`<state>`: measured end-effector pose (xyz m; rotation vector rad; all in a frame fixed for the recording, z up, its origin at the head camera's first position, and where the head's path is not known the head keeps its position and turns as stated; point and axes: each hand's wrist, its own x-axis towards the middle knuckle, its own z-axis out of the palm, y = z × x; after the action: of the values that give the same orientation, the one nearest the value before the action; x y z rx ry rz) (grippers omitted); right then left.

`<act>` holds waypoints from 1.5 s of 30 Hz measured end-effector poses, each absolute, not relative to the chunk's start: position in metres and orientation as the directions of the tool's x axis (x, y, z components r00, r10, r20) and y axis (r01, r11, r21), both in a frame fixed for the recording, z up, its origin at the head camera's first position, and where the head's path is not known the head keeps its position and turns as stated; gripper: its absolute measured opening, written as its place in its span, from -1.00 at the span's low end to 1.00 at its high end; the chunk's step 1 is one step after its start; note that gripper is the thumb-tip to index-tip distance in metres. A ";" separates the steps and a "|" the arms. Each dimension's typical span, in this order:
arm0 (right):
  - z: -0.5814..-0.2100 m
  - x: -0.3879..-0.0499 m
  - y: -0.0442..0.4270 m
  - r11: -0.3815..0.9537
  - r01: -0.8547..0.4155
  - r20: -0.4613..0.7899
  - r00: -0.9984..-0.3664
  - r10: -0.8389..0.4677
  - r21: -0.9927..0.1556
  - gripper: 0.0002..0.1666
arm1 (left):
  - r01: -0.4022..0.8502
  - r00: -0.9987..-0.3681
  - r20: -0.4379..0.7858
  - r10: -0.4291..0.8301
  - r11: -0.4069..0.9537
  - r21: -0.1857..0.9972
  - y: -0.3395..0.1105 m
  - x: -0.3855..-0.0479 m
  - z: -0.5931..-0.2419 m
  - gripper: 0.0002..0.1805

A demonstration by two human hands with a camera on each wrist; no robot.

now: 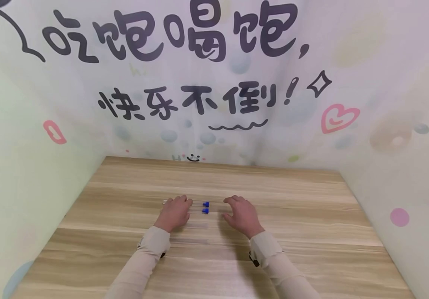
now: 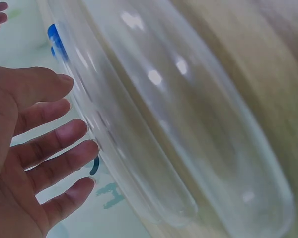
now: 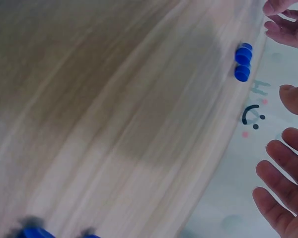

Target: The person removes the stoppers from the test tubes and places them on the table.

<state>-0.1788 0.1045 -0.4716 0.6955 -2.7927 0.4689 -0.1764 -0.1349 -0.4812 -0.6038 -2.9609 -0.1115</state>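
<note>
Clear tubes with rounded ends (image 2: 223,129) lie on the wooden table, their blue caps (image 1: 205,204) facing right in the head view. My left hand (image 1: 175,214) is over the tubes' left part and hides much of them. In the left wrist view its fingers (image 2: 64,158) are spread, loosely bent and beside the tubes; contact cannot be told. My right hand (image 1: 242,216) hovers right of the caps, holding nothing, its fingers (image 3: 283,186) relaxed and apart. Two blue caps (image 3: 242,63) show near the table's far edge in the right wrist view.
The wooden table (image 1: 293,199) meets a pale wall covering (image 1: 154,137) with black writing and drawings behind it. Blurred blue pieces (image 3: 35,233) show at the bottom left of the right wrist view. Both wrists wear dark-banded devices over pale sleeves.
</note>
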 end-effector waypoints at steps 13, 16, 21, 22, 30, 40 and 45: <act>-0.483 -0.184 0.089 0.828 -0.502 0.256 -0.859 -0.443 -0.252 -0.60 | 0.429 -0.893 0.143 0.427 0.903 -0.017 -0.141 -0.182 -0.486 -0.85; -0.486 -0.183 0.087 0.826 -0.501 0.252 -0.860 -0.444 -0.256 -0.60 | 0.425 -0.895 0.138 0.424 0.905 -0.025 -0.141 -0.181 -0.488 -0.88; -0.487 -0.183 0.086 0.827 -0.502 0.238 -0.861 -0.449 -0.254 -0.60 | 0.418 -0.899 0.128 0.420 0.907 -0.040 -0.140 -0.180 -0.489 -0.91; -0.487 -0.183 0.086 0.827 -0.503 0.235 -0.860 -0.452 -0.251 -0.60 | 0.418 -0.898 0.128 0.420 0.907 -0.042 -0.140 -0.180 -0.490 -0.91; -0.487 -0.183 0.087 0.829 -0.507 0.231 -0.858 -0.458 -0.238 -0.60 | 0.422 -0.897 0.126 0.424 0.905 -0.045 -0.138 -0.181 -0.488 -0.87; -0.487 -0.184 0.090 0.836 -0.496 0.242 -0.863 -0.443 -0.237 -0.58 | 0.423 -0.893 0.138 0.428 0.904 -0.066 -0.137 -0.180 -0.487 -0.84; -0.486 -0.184 0.092 0.836 -0.502 0.249 -0.858 -0.449 -0.220 -0.57 | 0.430 -0.887 0.153 0.437 0.900 -0.076 -0.135 -0.179 -0.487 -0.85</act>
<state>-0.1841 0.0922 -0.4861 0.7400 -2.8291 0.4158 -0.1785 -0.1349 -0.4871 -0.6658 -2.8984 0.0601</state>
